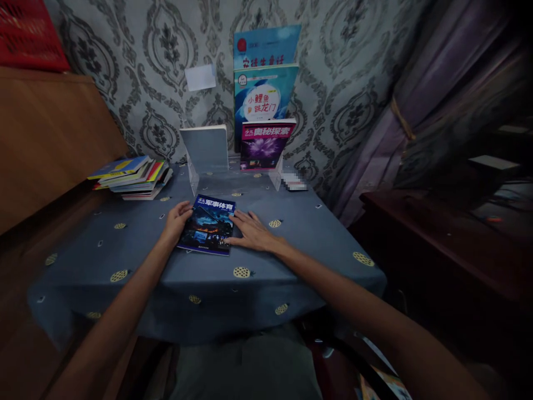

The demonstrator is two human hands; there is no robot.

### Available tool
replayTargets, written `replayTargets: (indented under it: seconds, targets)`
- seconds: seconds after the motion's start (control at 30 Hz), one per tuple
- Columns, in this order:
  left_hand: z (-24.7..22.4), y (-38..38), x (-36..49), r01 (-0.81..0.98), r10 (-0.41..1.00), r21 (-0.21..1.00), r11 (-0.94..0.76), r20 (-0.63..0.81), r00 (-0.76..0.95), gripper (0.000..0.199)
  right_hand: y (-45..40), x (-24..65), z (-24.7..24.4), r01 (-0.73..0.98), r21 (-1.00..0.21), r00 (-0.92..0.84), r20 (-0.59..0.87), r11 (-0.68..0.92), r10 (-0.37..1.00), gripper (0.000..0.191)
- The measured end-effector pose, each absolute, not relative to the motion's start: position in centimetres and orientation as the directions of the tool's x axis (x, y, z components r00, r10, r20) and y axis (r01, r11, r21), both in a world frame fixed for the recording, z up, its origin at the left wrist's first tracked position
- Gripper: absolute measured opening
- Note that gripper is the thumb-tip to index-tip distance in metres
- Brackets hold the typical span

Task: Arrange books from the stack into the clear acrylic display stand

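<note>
Damask-patterned wallpaper (166, 44) in grey and silver rises behind a desk (287, 266) covered with a blue-grey cloth printed with yellow pineapples. A dark blue magazine (210, 225) lies flat near the middle of the desk, cover up and slightly turned, between the person's two hands. The left hand (176, 219) is at its left edge, the fingers bent and close together; whether they pinch the cover cannot be told. The right hand (252, 230) rests palm down at the opposite side, fingers spread, their tips reaching onto the cover's right part.

Behind the magazine, toward the wall, a pale grey panel (207, 147) and a purple-and-pink magazine (265, 145) stand upright, leaning back, with clear supports beside them. Above the purple-and-pink one, two blue books (260, 91) show one over the other against the wallpaper. A small white card (200, 77) is on the wall to their left. At the desk's far left lies an uneven pile of books (137, 178); a small blurred-out item (293, 181) lies right of the clear supports. A wooden cabinet (50, 133) carries something red (31, 36) on the left. On the right, a purple curtain (372, 130) is gathered by a tie (402, 118) near dark red furniture (441, 244).
</note>
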State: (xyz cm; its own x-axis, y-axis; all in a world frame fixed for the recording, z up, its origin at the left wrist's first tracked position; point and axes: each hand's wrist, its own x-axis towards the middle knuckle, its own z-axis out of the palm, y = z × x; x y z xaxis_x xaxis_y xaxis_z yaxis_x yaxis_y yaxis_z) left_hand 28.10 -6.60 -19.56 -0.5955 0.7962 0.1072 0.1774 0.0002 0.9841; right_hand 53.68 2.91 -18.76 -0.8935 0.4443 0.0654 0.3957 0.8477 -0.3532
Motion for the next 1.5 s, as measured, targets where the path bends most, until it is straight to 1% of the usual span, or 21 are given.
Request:
replayTargets:
  seconds: [0.1, 0.17, 0.23, 0.3, 0.37, 0.43, 0.5, 0.57, 0.67, 0.73, 0.8, 0.9, 0.97, 1.0, 1.07, 1.17, 1.27, 1.33, 1.5]
  targets:
    - [-19.5, -6.8, 28.7, -0.030, 0.812, 0.998, 0.049, -0.058, -0.581, 0.033, 3.2, 53.8, -19.0, 0.377, -0.379, -0.897, 0.079, 0.845, 0.435, 0.095]
    - [-19.3, -6.9, 29.3, -0.125, 0.824, 0.989, 0.074, -0.132, -0.550, 0.026, 3.4, 53.8, -19.2, 0.360, -0.407, -0.898, 0.091, 0.839, 0.430, 0.096]
    - [-19.1, -7.1, 29.7, -0.213, 0.828, 0.975, 0.069, -0.175, -0.533, 0.021, 3.6, 54.0, -19.4, 0.332, -0.453, -0.899, 0.116, 0.827, 0.423, 0.095]
    - [-18.8, -7.2, 30.0, -0.328, 0.833, 0.944, 0.031, -0.206, -0.513, 0.020, 3.9, 54.2, -19.7, 0.301, -0.516, -0.894, 0.140, 0.802, 0.426, 0.094]
    - [-18.4, -7.3, 30.3, -0.442, 0.847, 0.897, -0.019, -0.221, -0.484, 0.022, 4.3, 54.4, -20.0, 0.263, -0.594, -0.880, 0.175, 0.760, 0.442, 0.093]
    - [-18.0, -7.2, 30.6, -0.510, 0.861, 0.858, -0.059, -0.215, -0.461, 0.023, 4.5, 54.5, -20.2, 0.188, -0.697, -0.859, 0.225, 0.692, 0.460, 0.088]
    - [-17.5, -7.0, 31.1, -0.542, 0.871, 0.836, -0.084, -0.203, -0.447, 0.025, 4.8, 54.5, -20.3, 0.081, -0.805, -0.830, 0.272, 0.587, 0.487, 0.080]
    - [-17.0, -6.5, 31.7, -0.561, 0.875, 0.820, -0.112, -0.186, -0.447, 0.025, 5.0, 54.5, -20.4, -0.023, -0.888, -0.799, 0.293, 0.460, 0.525, 0.069]
    - [-16.2, -5.4, 32.5, -0.568, 0.879, 0.811, -0.143, -0.160, -0.449, 0.025, 5.3, 54.3, -20.2, -0.145, -0.948, -0.752, 0.291, 0.283, 0.591, 0.058]
    - [-15.8, -4.5, 32.9, -0.554, 0.880, 0.819, -0.149, -0.146, -0.452, 0.026, 5.6, 54.4, -19.8, -0.205, -0.962, -0.730, 0.274, 0.182, 0.626, 0.057]
    - [-15.5, -3.6, 33.2, -0.539, 0.867, 0.827, -0.163, -0.142, -0.479, 0.026, 5.9, 54.5, -19.4, -0.249, -0.963, -0.714, 0.254, 0.103, 0.652, 0.061]
    - [-15.1, -2.3, 33.5, -0.519, 0.834, 0.829, -0.209, -0.126, -0.537, 0.022, 6.6, 54.9, -18.6, -0.289, -0.957, -0.682, 0.232, 0.036, 0.693, 0.069]
    - [-14.7, -1.5, 33.9, -0.493, 0.843, 0.837, -0.237, -0.075, -0.533, 0.023, 7.4, 55.2, -17.9, -0.309, -0.950, -0.645, 0.240, 0.040, 0.726, 0.069]
    - [-14.4, -1.1, 34.1, -0.483, 0.857, 0.840, -0.247, -0.043, -0.514, 0.024, 7.8, 55.3, -17.6, -0.315, -0.947, -0.625, 0.258, 0.064, 0.737, 0.066]
    - [-13.9, -0.5, 34.5, -0.468, 0.882, 0.843, -0.266, 0.016, -0.471, 0.028, 8.5, 55.5, -16.9, -0.315, -0.937, -0.594, 0.318, 0.150, 0.739, 0.055]
    - [-13.5, 0.1, 35.3, -0.450, 0.902, 0.844, -0.291, 0.087, -0.422, 0.029, 9.0, 56.0, -16.3, -0.293, -0.908, -0.546, 0.416, 0.299, 0.727, 0.032]
    - [-13.7, 0.4, 36.0, -0.421, 0.920, 0.861, -0.284, 0.122, -0.371, 0.028, 8.8, 56.4, -16.5, -0.268, -0.884, -0.505, 0.468, 0.383, 0.725, 0.018]
    - [-13.9, 0.6, 36.2, -0.405, 0.924, 0.873, -0.273, 0.121, -0.363, 0.028, 8.5, 56.6, -16.9, -0.254, -0.875, -0.498, 0.483, 0.412, 0.720, 0.015]
    - [-13.9, 0.7, 36.4, -0.398, 0.928, 0.881, -0.257, 0.110, -0.356, 0.030, 8.2, 56.8, -17.5, -0.231, -0.866, -0.487, 0.497, 0.442, 0.718, 0.016]
